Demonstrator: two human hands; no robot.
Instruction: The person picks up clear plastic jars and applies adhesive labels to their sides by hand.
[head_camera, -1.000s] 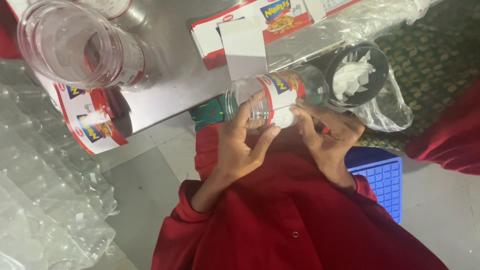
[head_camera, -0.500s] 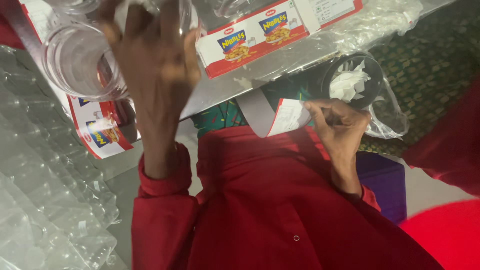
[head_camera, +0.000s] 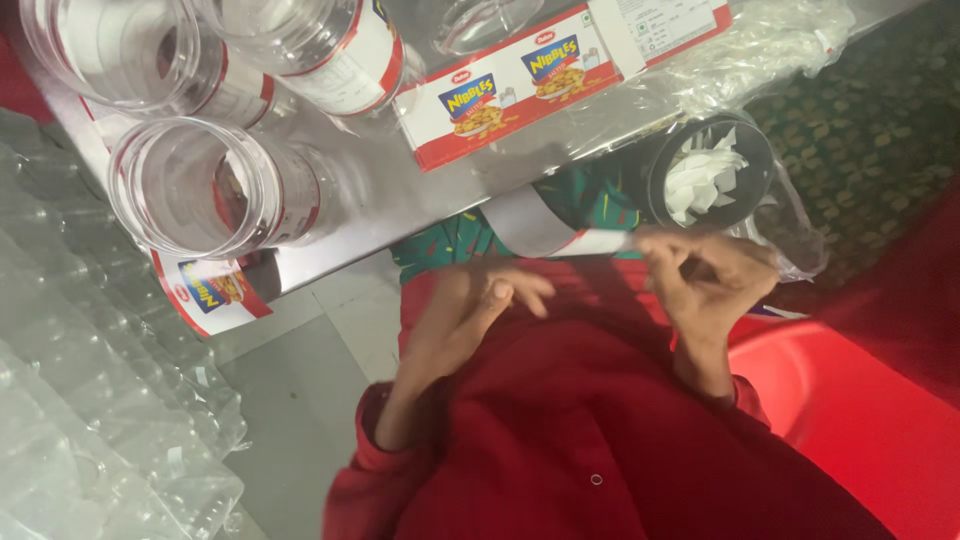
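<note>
My right hand (head_camera: 712, 280) pinches a curled white label strip (head_camera: 540, 225) with a red edge, held in front of my red shirt. My left hand (head_camera: 470, 310) hovers just left of the strip with its fingers loosely spread and nothing in them. Above them, on a steel table (head_camera: 400, 195), lie clear plastic jars (head_camera: 215, 185) with red-trimmed labels, one near the table's front edge and two more (head_camera: 310, 40) behind it.
A printed sheet of labels (head_camera: 520, 90) lies on the table. A dark round bin (head_camera: 710, 170) holds white paper scraps. Crumpled clear plastic wrap (head_camera: 90, 400) fills the left. A red tub (head_camera: 860, 420) sits at the right, over patterned carpet (head_camera: 880, 120).
My left hand has come down from the jars on the table to beside the strip. The jar I held a second ago now rests on the table. The right hand keeps the label.
</note>
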